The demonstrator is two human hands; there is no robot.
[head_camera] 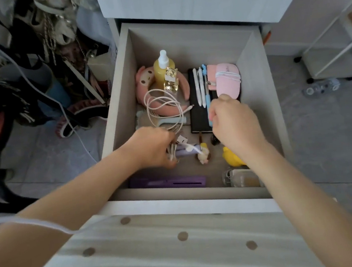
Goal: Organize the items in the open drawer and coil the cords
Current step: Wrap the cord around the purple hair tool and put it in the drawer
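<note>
White cord (163, 104) sits in loose loops at centre-left of the drawer (117, 85), draped over a pink plush (142, 80). It runs down into the left hand (152, 149), low-centre of frame, which grips a gathered bunch of it. Cord looks light, limp and springy, so the loops will likely flop open; best to pinch where the strands cross and leave the plugs free. Glass bottle (171, 81) is just beside the loops: fragile, snag risk. Further right, pen (205, 81) lies on a black notebook (197, 117). Right hand (235, 124) is curled and seems to pinch the pen's lower end. Pen looks stiff and light, an easy pick.
</note>
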